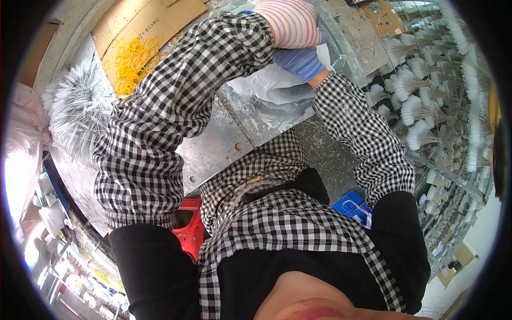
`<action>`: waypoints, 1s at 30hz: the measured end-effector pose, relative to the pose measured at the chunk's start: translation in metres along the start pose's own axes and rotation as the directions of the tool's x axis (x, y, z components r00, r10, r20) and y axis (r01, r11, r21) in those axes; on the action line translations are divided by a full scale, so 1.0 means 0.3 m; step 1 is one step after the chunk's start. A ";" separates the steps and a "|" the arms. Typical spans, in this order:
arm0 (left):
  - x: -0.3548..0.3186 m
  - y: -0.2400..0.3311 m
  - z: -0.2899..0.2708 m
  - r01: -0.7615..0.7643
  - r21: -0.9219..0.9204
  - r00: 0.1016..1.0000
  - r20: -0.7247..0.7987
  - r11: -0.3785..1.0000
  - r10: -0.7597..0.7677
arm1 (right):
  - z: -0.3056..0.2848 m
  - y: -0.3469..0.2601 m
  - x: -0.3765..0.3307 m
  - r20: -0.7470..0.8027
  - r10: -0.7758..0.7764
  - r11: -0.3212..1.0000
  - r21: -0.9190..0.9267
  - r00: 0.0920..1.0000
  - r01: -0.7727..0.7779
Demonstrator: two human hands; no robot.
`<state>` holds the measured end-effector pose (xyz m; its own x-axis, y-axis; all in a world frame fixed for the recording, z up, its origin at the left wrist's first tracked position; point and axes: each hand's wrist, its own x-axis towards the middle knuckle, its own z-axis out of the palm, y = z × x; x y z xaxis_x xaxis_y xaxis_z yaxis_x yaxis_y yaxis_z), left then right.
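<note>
My left hand (290, 24), in a pink, orange and blue striped knit glove, is closed like a fist near the top of the view. Whatever its fingers hold is hidden. Just below it, my right hand (298, 63) wears a blue knit glove and meets or overlaps the left. Its fingers are hidden from sight. Both hands are above a crumpled clear plastic sheet (256, 104) smeared with white, wet-looking material (266, 88) on the metal worktop (213, 141).
Yellow rubber bands (133, 61) lie on flat cardboard (168, 21) at the left. Beside them stands a heap of white-tipped bristle bundles (80, 109). A rack (448, 178) at the right carries many similar bundles (421, 109). A red plastic stool (191, 229) is below the worktop.
</note>
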<state>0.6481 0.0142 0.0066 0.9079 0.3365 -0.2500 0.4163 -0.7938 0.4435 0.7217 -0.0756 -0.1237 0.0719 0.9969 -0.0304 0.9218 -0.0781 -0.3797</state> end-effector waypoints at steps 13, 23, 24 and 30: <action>0.060 -0.019 0.099 0.106 0.136 0.989 -0.113 0.985 -0.091 | -0.005 0.020 0.034 0.120 0.000 0.994 0.108 0.993 -0.013; -0.097 0.020 0.000 -0.314 -0.191 0.781 -0.608 0.930 0.139 | -0.020 -0.021 0.011 -0.499 -0.174 0.757 0.484 0.849 0.439; -0.149 0.039 -0.017 -0.365 -0.223 0.715 -0.689 0.904 0.119 | -0.033 -0.059 0.013 -0.563 -0.039 0.445 0.730 0.826 0.519; -0.532 0.028 0.243 -0.187 -0.933 0.805 -0.325 0.308 -0.497 | -0.073 -0.123 -0.024 -0.390 0.035 0.666 0.696 0.920 0.270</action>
<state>0.5029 -0.0831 -0.0125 0.5400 0.8296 -0.1419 0.0047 0.1655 0.9862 0.6954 -0.0800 -0.0893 0.2467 0.9150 0.3194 0.3684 0.2163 -0.9042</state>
